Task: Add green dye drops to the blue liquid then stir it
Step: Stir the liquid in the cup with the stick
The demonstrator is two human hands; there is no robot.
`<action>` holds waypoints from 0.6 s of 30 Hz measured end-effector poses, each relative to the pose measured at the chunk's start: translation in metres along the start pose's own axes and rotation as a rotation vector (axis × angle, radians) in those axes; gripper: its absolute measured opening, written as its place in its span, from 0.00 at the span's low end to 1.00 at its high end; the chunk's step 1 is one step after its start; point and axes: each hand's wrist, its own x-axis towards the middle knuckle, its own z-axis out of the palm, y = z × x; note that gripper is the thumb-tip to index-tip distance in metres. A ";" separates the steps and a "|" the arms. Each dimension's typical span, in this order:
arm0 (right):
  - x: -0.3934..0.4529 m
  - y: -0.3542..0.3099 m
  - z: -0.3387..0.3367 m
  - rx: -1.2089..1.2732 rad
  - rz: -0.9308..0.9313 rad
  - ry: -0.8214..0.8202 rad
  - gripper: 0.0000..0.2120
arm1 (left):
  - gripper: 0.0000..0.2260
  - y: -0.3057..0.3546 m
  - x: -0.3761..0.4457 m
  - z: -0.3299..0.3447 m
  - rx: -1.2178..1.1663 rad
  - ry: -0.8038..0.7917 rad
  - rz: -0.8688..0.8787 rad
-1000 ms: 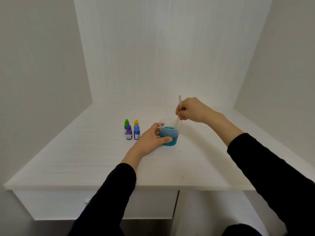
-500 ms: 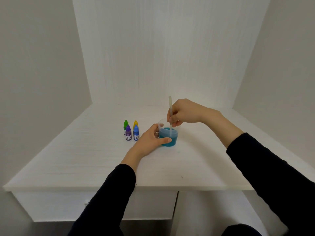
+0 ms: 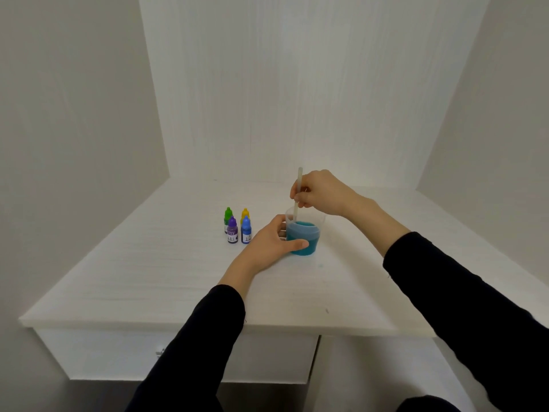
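A clear cup (image 3: 306, 233) of blue-green liquid (image 3: 303, 236) stands near the middle of a white table (image 3: 148, 278). The left hand (image 3: 267, 245) wraps around the cup's near-left side, thumb across the front. The right hand (image 3: 319, 193) pinches a pale stir stick (image 3: 297, 194) dipped in the liquid. Four dye bottles cluster just left: green (image 3: 228, 217), yellow (image 3: 245, 215), purple (image 3: 232, 231), blue (image 3: 246, 230).

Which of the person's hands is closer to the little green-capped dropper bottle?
Left. The left hand holds the clear plastic cup just right of the green-capped dropper bottle; the right hand is farther right, above the cup.
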 end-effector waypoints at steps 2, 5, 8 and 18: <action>-0.002 0.006 -0.004 -0.032 0.026 0.017 0.09 | 0.30 0.001 0.000 0.000 0.011 0.002 0.003; -0.007 0.015 -0.010 -0.064 0.065 0.026 0.08 | 0.32 0.000 0.000 0.000 0.016 0.005 0.007; -0.013 0.020 -0.017 -0.098 0.097 0.005 0.08 | 0.32 0.000 0.000 0.000 0.029 0.004 0.007; -0.027 0.007 -0.031 -0.006 0.127 -0.159 0.04 | 0.31 -0.003 0.003 0.001 0.010 0.020 0.015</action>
